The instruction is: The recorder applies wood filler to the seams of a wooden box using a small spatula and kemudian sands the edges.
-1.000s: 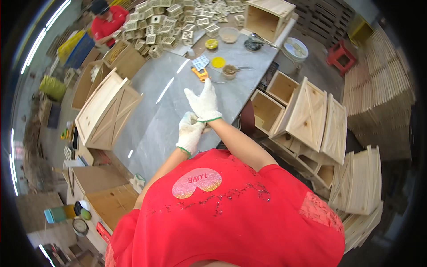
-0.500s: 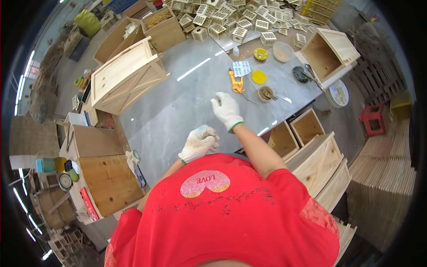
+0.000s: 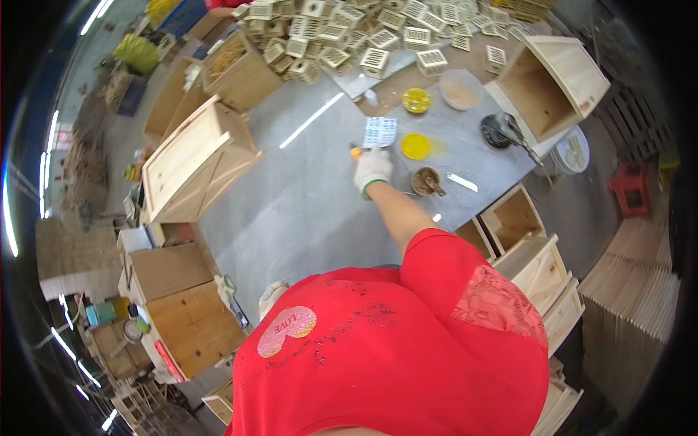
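My right hand [image 3: 374, 168], in a white knit glove with a green cuff, reaches out over the grey tabletop [image 3: 291, 182]. Its fingers look curled over an orange-handled tool [image 3: 355, 150]; only one orange end shows past them, and the rest is hidden. Just beyond the fingers lies a white-and-blue printed packet [image 3: 380, 132]. To the right of the hand are an open tub of brown paste [image 3: 426, 182] with a stick in it and a yellow lid [image 3: 416, 147]. My left hand [image 3: 273, 298], also gloved, is mostly covered by my red shirt, so its fingers cannot be made out.
Slatted wooden boxes [image 3: 374, 63] are heaped at the far side. A wooden crate [image 3: 193, 160] stands at the left, an open wooden box [image 3: 549, 87] at the far right. Near the latter are a yellow-rimmed tub [image 3: 416, 100], a clear tub [image 3: 461, 90] and a dark pot with a brush [image 3: 500, 131].
My right hand has moved forward onto the orange-handled tool, which lay uncovered before. My left hand has drawn back left and is now largely behind the shirt. The view has shifted slightly.
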The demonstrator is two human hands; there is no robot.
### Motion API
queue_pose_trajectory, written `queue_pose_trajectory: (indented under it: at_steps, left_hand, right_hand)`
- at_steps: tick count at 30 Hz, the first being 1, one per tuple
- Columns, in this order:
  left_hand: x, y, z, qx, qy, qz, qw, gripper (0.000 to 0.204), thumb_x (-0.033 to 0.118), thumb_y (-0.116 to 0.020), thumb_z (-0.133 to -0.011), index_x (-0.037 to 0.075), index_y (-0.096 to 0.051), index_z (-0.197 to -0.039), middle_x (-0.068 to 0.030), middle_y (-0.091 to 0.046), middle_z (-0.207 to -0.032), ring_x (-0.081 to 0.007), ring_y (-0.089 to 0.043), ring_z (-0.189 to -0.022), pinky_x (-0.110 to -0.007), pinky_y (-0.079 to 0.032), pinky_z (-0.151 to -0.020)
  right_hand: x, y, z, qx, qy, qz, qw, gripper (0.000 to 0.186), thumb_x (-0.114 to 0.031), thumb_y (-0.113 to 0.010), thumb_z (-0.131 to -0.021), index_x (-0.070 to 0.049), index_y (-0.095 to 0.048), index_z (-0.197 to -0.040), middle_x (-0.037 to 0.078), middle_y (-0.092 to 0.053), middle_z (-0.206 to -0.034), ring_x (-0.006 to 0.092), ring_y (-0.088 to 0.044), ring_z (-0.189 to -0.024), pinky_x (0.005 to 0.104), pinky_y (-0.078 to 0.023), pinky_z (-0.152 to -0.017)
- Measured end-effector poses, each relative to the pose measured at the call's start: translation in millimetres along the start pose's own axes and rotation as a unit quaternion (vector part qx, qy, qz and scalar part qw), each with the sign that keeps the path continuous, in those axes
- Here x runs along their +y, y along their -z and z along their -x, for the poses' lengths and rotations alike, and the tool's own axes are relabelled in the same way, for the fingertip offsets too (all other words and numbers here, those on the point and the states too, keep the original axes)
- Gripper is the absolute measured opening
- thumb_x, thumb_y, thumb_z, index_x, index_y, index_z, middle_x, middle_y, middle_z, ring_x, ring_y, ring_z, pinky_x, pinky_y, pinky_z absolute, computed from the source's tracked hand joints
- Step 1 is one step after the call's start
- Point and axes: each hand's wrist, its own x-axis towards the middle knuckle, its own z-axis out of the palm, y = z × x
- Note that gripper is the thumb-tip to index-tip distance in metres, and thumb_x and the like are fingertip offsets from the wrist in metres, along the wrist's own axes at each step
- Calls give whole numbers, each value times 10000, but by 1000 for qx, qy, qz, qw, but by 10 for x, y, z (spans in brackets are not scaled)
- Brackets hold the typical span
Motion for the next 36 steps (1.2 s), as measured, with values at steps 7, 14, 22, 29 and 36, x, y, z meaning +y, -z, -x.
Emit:
queue_pose_trajectory:
  at_steps: [7, 14, 22, 29, 36]
  left_hand:
    - [143, -388, -164, -48, 14, 28, 998, 190, 54, -633, -924, -10, -642, -1103, -123, -721, -1023, -175, -682, -882, -311, -554, -803]
    - [440, -774, -239, -40, 29, -144, 988, 252, 43, -606, -880, -26, -640, -1119, -135, -717, -960, -162, -680, -795, -278, -554, -707]
    - [381, -718, -193, -16, 43, -67, 997, 286, 34, -612, -866, -50, -629, -1139, -131, -710, -945, -158, -670, -788, -264, -537, -681]
    - [231, -493, -296, -58, -130, -387, 911, 185, 106, -675, -851, 36, -676, -1022, -108, -680, -908, -228, -641, -748, -333, -524, -669]
    - [-175, -73, -662, -46, -111, -448, 886, 155, 199, -699, -873, 74, -709, -963, -126, -726, -952, -270, -704, -884, -376, -553, -758]
  right_hand:
    - [81, 225, 647, 8, 149, -26, 988, 346, -307, -704, -820, -69, -730, -1070, 119, -578, -1236, 318, -563, -1141, 419, -509, -874]
    - [372, 1463, 524, 208, 162, -417, 870, 215, -226, -632, -838, -25, -617, -912, 234, -617, -974, 438, -616, -940, 511, -501, -812]
    - [2156, 1505, -97, 232, 61, -10, 971, 295, -233, -699, -855, -90, -686, -1113, 164, -643, -1080, 371, -637, -1013, 480, -545, -854]
    - [2089, 1361, 30, 173, 36, 91, 980, 378, -341, -753, -767, -83, -716, -1040, 157, -665, -1071, 351, -631, -1022, 475, -527, -872]
    - [753, 930, -682, 219, 248, -41, 943, 322, -221, -658, -847, -76, -653, -1134, 164, -664, -1143, 327, -651, -1049, 459, -523, -873]
